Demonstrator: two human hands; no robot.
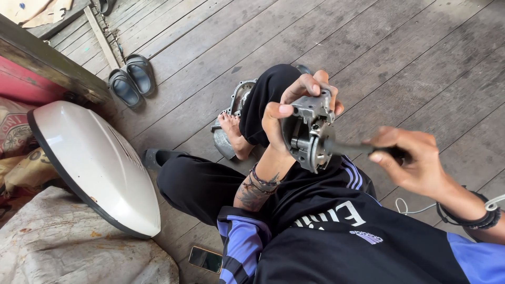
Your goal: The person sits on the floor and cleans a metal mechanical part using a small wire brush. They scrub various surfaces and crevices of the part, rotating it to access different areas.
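Gripping a grey metal part (310,131) above the lap, the left hand (294,113) curls around it, thumb on the near rim and fingers over the top. The right hand (413,160) pinches a dark tool (357,149) between thumb and fingers, its tip touching the part's side. Beside the legs on the plank floor (400,58) lie a white cover (97,163), a phone (205,259) and sandals (131,79)
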